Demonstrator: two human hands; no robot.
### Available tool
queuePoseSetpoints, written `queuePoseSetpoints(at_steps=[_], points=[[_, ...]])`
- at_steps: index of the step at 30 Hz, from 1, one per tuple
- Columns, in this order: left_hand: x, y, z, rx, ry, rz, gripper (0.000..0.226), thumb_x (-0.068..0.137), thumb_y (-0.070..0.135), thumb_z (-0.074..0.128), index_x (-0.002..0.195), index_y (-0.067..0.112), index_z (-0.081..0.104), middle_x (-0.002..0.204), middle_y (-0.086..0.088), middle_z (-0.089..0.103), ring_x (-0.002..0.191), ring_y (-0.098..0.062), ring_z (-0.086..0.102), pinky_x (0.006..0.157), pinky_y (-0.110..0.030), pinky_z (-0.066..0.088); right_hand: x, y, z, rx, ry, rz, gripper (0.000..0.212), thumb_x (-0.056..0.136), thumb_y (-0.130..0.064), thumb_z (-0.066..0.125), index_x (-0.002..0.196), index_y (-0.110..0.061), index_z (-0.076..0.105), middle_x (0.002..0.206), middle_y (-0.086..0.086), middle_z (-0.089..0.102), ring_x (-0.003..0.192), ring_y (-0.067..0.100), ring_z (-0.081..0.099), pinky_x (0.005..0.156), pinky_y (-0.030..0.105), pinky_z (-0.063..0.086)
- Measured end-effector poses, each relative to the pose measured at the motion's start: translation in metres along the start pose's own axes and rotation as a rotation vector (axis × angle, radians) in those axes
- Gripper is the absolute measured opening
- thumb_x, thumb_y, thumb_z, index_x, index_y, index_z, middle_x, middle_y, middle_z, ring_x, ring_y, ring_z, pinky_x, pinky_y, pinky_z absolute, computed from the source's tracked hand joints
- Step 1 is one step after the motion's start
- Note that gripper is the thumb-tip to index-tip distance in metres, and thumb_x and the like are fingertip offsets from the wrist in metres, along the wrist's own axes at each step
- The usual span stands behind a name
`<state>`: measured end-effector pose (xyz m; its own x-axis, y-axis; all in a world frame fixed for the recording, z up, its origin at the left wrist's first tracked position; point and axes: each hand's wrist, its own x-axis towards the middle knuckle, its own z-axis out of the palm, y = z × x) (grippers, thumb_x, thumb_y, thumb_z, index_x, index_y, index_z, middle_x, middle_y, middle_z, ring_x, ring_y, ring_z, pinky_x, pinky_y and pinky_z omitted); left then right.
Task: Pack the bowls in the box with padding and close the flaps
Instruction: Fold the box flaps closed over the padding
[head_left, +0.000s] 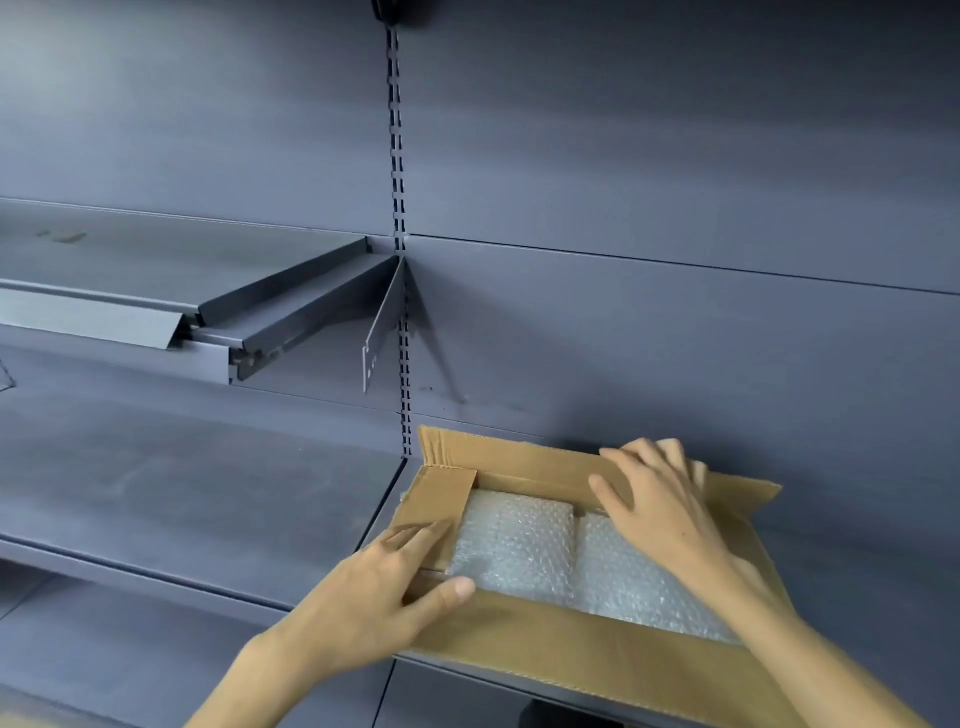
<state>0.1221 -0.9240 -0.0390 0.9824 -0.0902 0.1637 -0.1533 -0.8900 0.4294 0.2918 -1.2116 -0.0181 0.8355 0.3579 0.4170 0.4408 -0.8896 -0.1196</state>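
Box (597, 639): open cardboard carton on the shelf (208, 499), at the shelf's front edge, right of the upright slotted post (397, 208); back side near the rear panel.
Padding: bubble wrap (519, 545) covers the whole opening; looks like two wrapped bundles side by side w/ a seam between.
Bowls: not visible. Prob. under the wrap, can't confirm.
Left hand (384, 587): fingers straight, lying flat on the short left flap (436, 509) and pressing it inward; thumb out along the near flap's edge. Nothing gripped.
Right hand (660, 499): fingers spread and bent over the top edge of the far flap (519, 462), thumb on the inner face. Holding it, as if to fold it toward the person.
Flaps: left one almost down, far one upright, right one (748, 499) open and angled out, near one lying inward along the front.
Stage (judgement): packing looks done, closing just started.
Handling, box: corrugated board, stiff across the panels but bends easily at the creases; light by itself. Best hold = flap's free edge near its middle, so it hinges evenly.
Handling, contents: if bowls inside, fragile, adds weight; wrap is soft and springy, may push flaps back up.
Risk: pressing hard on flaps loads the bowls; box could slide at the shelf's front edge.
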Motion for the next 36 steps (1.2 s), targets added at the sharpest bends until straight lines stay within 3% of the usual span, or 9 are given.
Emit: queuePoseSetpoints(at_steps=[5,11,15,21,24,26,28,30,36], points=[[-0.004,0.003,0.001,0.144,-0.155,0.048,0.114,0.061,0.104,0.035,0.155,0.049,0.002,0.162,0.025,0.009,0.148,0.002,0.016,0.116,-0.024,0.029,-0.02,0.004,-0.001,0.134,-0.073,-0.092,0.024,0.103,-0.043,0.049,0.107,-0.032,0.071,0.1,-0.013,0.054,0.102,0.016,0.057,0.09,0.039,0.044],[-0.004,0.012,0.0,0.222,-0.108,0.099,0.13,0.049,0.107,0.042,0.157,0.043,0.006,0.156,0.026,0.023,0.144,0.003,0.025,0.11,-0.013,0.024,-0.04,0.005,0.007,0.207,-0.22,-0.06,0.044,0.103,-0.057,0.041,0.128,-0.031,0.066,0.11,-0.016,0.044,0.11,0.006,0.048,0.093,0.03,0.044],[-0.001,0.021,-0.007,0.305,0.155,0.344,0.088,0.071,0.087,0.059,0.133,0.025,0.063,0.124,0.019,0.065,0.117,-0.006,0.062,0.096,-0.016,0.04,-0.043,0.005,-0.004,0.275,-0.411,-0.039,0.059,0.101,-0.065,0.032,0.138,-0.029,0.061,0.114,-0.016,0.044,0.106,0.003,0.053,0.097,0.033,0.047],[0.022,0.026,-0.008,0.401,0.263,0.32,0.056,0.099,0.062,0.041,0.117,0.019,0.072,0.107,0.013,0.073,0.098,-0.01,0.067,0.083,-0.025,0.051,-0.031,0.01,-0.044,0.344,-0.676,0.02,0.111,0.08,-0.093,0.003,0.128,-0.011,0.06,0.123,0.0,0.061,0.11,0.015,0.06,0.083,0.023,0.041],[0.05,0.035,0.0,0.46,0.267,0.211,0.054,0.1,0.053,0.034,0.118,0.018,0.07,0.102,0.009,0.073,0.096,-0.017,0.069,0.077,-0.034,0.056,-0.021,0.016,-0.057,0.35,-0.807,0.059,0.109,0.074,-0.1,0.004,0.145,-0.033,0.051,0.153,-0.011,0.048,0.14,0.014,0.045,0.103,0.031,0.035],[0.068,0.036,0.009,0.517,0.157,0.095,0.062,0.099,0.052,0.022,0.133,0.019,0.062,0.124,0.004,0.069,0.118,-0.021,0.063,0.095,-0.043,0.053,-0.019,0.018,-0.059,0.318,-0.799,0.039,0.095,0.076,-0.099,0.01,0.141,-0.045,0.053,0.145,-0.028,0.047,0.131,0.004,0.046,0.093,0.029,0.039],[0.082,0.028,0.023,0.581,0.023,0.009,0.073,0.096,0.053,0.002,0.152,0.025,0.038,0.152,0.001,0.047,0.144,-0.024,0.039,0.116,-0.055,0.03,-0.021,0.021,-0.051,0.24,-0.699,-0.04,0.078,0.087,-0.088,0.016,0.137,-0.045,0.056,0.134,-0.034,0.048,0.122,-0.004,0.047,0.083,0.023,0.04],[0.088,0.017,0.036,0.543,-0.051,-0.067,0.074,0.092,0.056,-0.01,0.157,0.038,0.021,0.162,0.003,0.03,0.151,-0.024,0.022,0.119,-0.063,0.014,-0.027,0.025,-0.035,0.211,-0.657,-0.104,0.065,0.099,-0.073,0.021,0.144,-0.039,0.052,0.149,-0.024,0.044,0.136,0.002,0.041,0.105,0.03,0.04],[0.084,0.017,0.047,0.383,-0.05,-0.214,0.057,0.094,0.072,-0.002,0.149,0.063,0.001,0.168,0.012,0.01,0.155,-0.019,0.005,0.111,-0.063,0.023,-0.063,0.035,0.003,0.055,-0.596,-0.209,0.086,0.091,-0.085,0.007,0.162,-0.037,-0.004,0.167,-0.019,-0.014,0.149,-0.002,-0.021,0.125,0.037,-0.009]])
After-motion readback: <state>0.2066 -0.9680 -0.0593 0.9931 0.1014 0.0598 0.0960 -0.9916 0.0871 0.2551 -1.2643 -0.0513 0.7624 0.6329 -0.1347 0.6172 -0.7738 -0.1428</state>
